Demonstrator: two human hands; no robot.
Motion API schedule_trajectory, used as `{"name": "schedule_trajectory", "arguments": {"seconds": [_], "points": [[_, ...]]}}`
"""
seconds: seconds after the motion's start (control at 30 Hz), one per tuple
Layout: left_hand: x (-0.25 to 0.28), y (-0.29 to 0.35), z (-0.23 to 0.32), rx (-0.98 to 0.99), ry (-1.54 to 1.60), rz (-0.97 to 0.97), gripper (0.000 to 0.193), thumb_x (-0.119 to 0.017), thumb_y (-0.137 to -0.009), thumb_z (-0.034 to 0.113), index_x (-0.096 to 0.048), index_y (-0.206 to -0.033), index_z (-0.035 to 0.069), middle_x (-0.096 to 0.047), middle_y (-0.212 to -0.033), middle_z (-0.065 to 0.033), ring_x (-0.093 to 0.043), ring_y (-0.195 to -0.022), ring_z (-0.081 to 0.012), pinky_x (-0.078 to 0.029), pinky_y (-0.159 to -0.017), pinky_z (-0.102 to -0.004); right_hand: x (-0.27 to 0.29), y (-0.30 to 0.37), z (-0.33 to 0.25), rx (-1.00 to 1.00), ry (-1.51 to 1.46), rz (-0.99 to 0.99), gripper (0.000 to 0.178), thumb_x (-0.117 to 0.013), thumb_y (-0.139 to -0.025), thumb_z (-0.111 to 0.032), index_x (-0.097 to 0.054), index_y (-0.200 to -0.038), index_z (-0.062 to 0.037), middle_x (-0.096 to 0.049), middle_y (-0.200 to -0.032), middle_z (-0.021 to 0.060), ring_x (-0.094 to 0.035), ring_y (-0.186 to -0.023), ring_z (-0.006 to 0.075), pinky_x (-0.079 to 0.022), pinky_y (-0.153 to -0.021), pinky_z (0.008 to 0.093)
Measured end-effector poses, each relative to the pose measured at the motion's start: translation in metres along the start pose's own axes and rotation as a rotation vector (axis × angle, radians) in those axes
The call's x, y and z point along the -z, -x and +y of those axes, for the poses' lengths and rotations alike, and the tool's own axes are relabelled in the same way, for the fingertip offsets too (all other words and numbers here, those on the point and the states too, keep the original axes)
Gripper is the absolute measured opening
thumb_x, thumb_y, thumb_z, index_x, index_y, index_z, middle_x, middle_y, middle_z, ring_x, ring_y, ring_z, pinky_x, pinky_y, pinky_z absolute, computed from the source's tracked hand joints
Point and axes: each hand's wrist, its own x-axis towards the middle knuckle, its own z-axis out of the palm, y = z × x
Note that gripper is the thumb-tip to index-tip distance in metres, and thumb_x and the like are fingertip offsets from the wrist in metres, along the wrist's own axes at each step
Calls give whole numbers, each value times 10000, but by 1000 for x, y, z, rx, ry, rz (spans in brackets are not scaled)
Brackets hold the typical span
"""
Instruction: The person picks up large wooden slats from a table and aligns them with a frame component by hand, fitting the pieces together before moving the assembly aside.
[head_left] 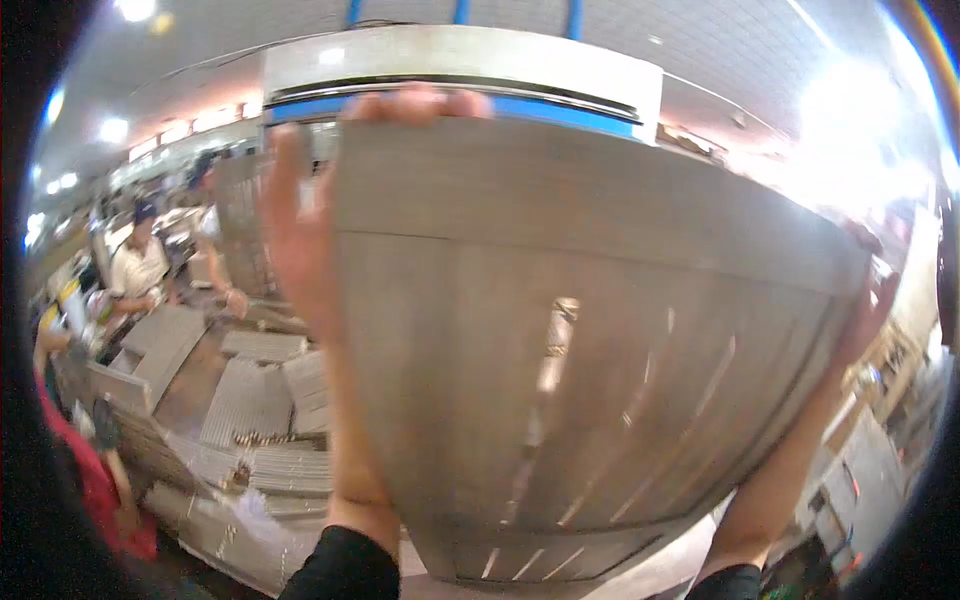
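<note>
A large grey-brown wooden panel (480, 330) is held up in front of me, tilted, and fills the middle of the view. Narrow slits between its slats let light through, and a framing board runs along its top. My left hand (308, 240) grips the upper left corner, with fingertips curled over the top edge. At the far right edge, my right hand (872, 305) is closed round the panel's side; its fingers are partly hidden and blurred.
Behind the panel stands a white and blue machine (460, 55). To the left, stacked grooved boards (250, 400) lie near a person in a light shirt (140, 262) and another person with red clothing (85, 470). More boards (860, 470) are at the right.
</note>
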Motion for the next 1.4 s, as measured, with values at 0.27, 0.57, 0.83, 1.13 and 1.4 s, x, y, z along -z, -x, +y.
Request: {"name": "schedule_trajectory", "arguments": {"seconds": [0.27,0.57,0.83,1.13,1.4], "points": [[1,20,44,49,361,-246,375,-412,-986,340,-558,-1156,40,-562,-1165,-126,-458,-1211,-332,-363,-1039,-456,-117,0,-26,-2,-712,-419,574,-283,-1049,-409,-379,-1408,28,-438,-1414,142,-404,-1321,239,-284,-1142,410],[23,75,52,335,-525,-91,470,-574,-935,134,-437,-1359,-16,-553,-1299,-107,-504,-1188,-160,-398,-1019,-321,-129,57,-69,-446,185,293,615,-507,-975,-432,-407,-1425,-24,-571,-1263,138,-568,-1134,252,-475,-952,388],[103,281,50,752,-460,37,347,-600,-933,175,-556,-1224,-9,-600,-978,-2,-507,-858,-68,-438,-743,-242,-86,307,-71,-858,340,232,478,-442,-1003,-436,-525,-1267,-46,-562,-1227,106,-520,-1116,229,-422,-971,393],[100,340,39,966,-401,79,303,-661,-916,284,-621,-1050,15,-602,-878,19,-535,-773,-83,-455,-660,-268,-132,337,-165,-787,681,654,640,-570,-899,-594,-591,-1091,16,-593,-1007,40,-525,-972,164,-423,-882,344],[-30,352,33,1087,-237,9,337,-672,-911,255,-596,-1137,16,-627,-964,-10,-566,-811,-92,-481,-707,-278,-54,389,-324,-851,911,805,575,-530,-951,-518,-596,-1123,28,-629,-1065,75,-582,-940,179,-466,-826,320]]}}
